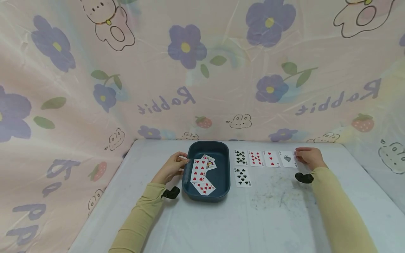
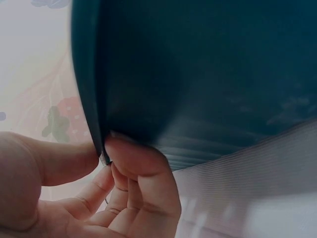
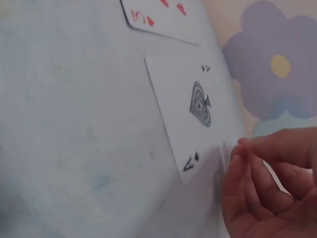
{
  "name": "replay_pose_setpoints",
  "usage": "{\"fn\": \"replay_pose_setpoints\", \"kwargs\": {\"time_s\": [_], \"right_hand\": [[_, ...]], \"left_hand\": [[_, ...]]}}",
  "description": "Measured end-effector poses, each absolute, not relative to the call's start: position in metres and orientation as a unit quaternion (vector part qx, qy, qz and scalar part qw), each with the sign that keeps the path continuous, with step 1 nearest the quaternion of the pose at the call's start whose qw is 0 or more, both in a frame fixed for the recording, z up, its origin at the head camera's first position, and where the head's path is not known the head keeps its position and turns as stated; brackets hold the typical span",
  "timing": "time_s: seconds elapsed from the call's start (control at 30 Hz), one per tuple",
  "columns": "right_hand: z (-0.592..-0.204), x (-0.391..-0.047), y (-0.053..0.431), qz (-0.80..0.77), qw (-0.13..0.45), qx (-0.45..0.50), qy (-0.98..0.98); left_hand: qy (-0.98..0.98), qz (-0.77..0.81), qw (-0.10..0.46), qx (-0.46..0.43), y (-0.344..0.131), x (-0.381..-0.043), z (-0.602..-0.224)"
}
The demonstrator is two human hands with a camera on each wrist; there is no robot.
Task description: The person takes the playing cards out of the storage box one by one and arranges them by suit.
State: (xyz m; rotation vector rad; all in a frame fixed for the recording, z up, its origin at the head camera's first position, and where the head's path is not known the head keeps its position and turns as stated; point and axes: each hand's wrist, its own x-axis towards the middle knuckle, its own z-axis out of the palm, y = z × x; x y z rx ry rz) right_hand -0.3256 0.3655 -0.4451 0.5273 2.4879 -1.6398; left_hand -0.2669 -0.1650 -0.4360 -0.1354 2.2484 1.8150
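L hand (image 1: 171, 168) pinched the L rim of a dark blue tray (image 1: 205, 199), thumb one side, fingers the other. R hand (image 1: 311, 158), well apart, had its fingertips drawn narrow just beside the R edge of the ace of spades (image 1: 287, 159); couldn't tell if they touched it or had anything btwn them. Tray sat on the white desk (image 1: 275, 218) w/ 3 cards visible inside, all face up & bunched toward its L side: hearts card (image 1: 198, 172) on top, picture card (image 1: 211, 164) partly under it at the back, diamonds card (image 1: 204, 188) partly covered at the front. R of the tray, more cards lay face up on the desk. Upper row, L to R: first clubs card (image 1: 241, 158), second diamonds card (image 1: 256, 159), three of hearts (image 1: 271, 159), then the ace. Lower clubs card (image 1: 243, 177) lay directly in front of the first one, near the tray's R wall. Patterned curtain (image 1: 221, 88) hung behind.
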Motion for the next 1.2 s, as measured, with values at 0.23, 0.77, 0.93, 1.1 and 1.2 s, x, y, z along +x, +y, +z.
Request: {"fn": "replay_pose_setpoints", "kwargs": {"time_s": [0.23,0.77,0.93,1.1,1.2], "right_hand": [[-0.429,-0.321,0.334,-0.568,0.043,0.074,0.818],[-0.362,-0.306,0.171,-0.631,0.182,-0.113,0.745],[-0.355,-0.301,0.126,-0.648,0.24,-0.131,0.711],[-0.364,-0.298,0.1,-0.643,0.271,-0.136,0.703],[-0.373,-0.297,0.088,-0.644,0.281,-0.122,0.701]], "left_hand": [[0.777,0.616,0.113,-0.059,-0.166,-0.266,-0.438],[0.772,0.622,0.113,-0.068,-0.168,-0.265,-0.441],[0.77,0.626,0.114,-0.055,-0.167,-0.266,-0.439],[0.766,0.631,0.118,-0.037,-0.166,-0.267,-0.439],[0.767,0.63,0.116,-0.038,-0.166,-0.266,-0.437]]}}
